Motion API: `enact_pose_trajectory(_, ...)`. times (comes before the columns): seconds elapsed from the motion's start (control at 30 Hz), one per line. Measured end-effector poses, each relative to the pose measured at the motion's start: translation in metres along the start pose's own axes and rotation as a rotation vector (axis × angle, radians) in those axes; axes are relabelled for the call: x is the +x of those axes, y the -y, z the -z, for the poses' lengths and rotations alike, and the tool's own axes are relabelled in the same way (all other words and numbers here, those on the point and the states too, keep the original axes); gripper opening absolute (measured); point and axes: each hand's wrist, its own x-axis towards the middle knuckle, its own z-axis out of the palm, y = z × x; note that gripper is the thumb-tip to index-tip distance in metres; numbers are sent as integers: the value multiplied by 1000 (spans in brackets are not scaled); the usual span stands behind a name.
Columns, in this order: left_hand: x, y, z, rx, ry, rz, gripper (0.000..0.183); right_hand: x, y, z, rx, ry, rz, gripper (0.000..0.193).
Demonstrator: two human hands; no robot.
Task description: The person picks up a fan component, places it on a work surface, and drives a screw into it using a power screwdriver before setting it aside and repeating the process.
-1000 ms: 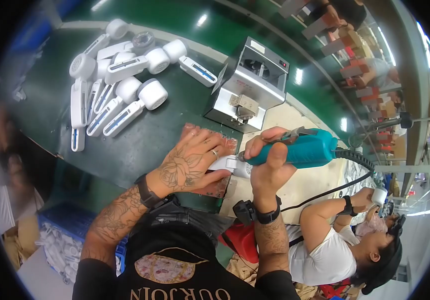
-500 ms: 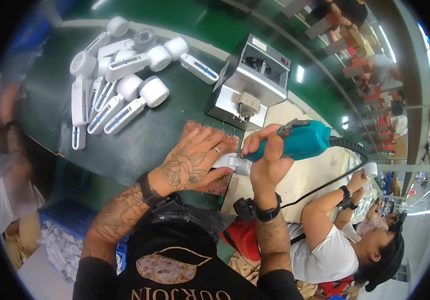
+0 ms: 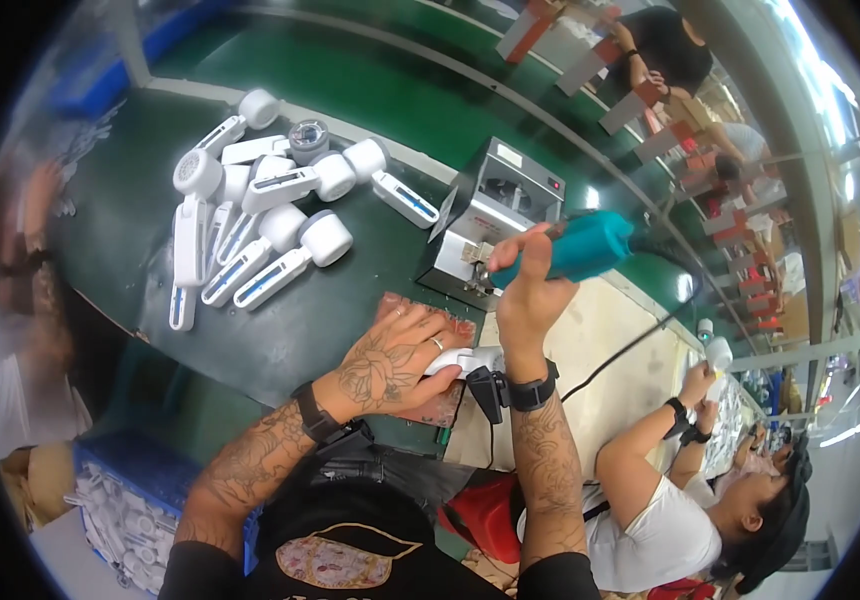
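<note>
In the head view, the silver machine is a good marker for finding things. The right hand has its fingers wrapped tight around a teal power tool. A second ago the tool's tip was down at the white piece; now it has gone up to the front of the silver machine. I can't tell if the tip touches the machine. The left hand has stayed where it was, with the white piece pinched between thumb and fingers. The white piece is on the near side of the silver machine, by the red board. So the tool is away from the white piece, and I think only the left hand is keeping it steady. Left of the silver machine lies a heap of white handles with round heads, and no hand touches them.
</note>
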Motion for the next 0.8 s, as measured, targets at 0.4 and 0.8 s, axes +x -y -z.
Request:
enact_pose_trajectory(0.4, 3, 8, -4, 13, -8, -14, 41, -68, 61, 22, -46, 4, -161, 65)
enact_pose_trajectory(0.8, -1, 6, -5, 4, 22, 5, 42, -85, 41, 25, -2, -26, -173, 57)
